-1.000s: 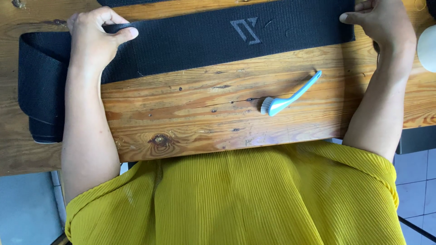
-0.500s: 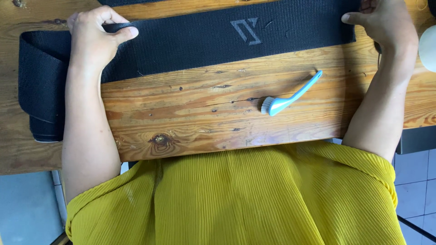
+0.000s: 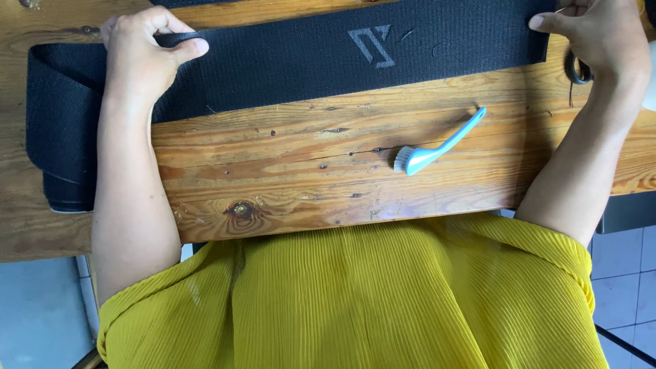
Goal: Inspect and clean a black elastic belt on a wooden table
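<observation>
Strap [image 3: 287,51] lies across table [image 3: 287,184]; brush [image 3: 437,147] before it, toward right

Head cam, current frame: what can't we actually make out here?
- Far edge of the black mat: cut off by the top of the head view.
- Left hand: fingertips curl over the mat edge, so the grip underneath is hidden.
- Right hand: fingers run past the top edge.
- Dark ring-shaped thing by the right wrist: partly hidden, kind unclear.
- White thing: cut by the right edge.
- Blue brush: fully visible.

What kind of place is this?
Probably a home work spot or small workshop: a knotty wooden table, a tiled floor, and both hands, left and right, gripping wide black webbing near a blue brush.
</observation>
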